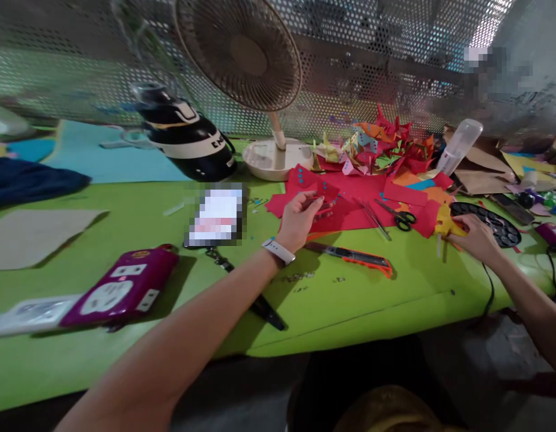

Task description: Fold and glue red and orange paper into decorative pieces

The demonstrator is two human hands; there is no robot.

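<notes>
Two hands: both are over the green table [372, 318], well apart from each other.
Left hand [300, 221]: its thumb and fingers are pinched together on a red paper piece [331, 192] with blue dots.
Right hand [478, 239]: its fingers are clamped on the back of a yellow glue gun [448, 224], with the tip pointing down.
Red paper piece: it is up over the big red paper [350, 223], in front of the fan [300, 157].
Scissors [404, 220]: they lie on the red paper, between the two hands.
Tweezers [377, 223]: they lie just beside the scissors.
Orange cutter [365, 259]: it lies on the table, nearer to the person than the tweezers.
Paper pile [386, 147]: lots of bright folded bits sit behind the red paper.
Phone [217, 216]: it lies left of the left hand, and its screen is blurred.
Black bottle [190, 144]: it stands behind the phone, beside the fan.
</notes>
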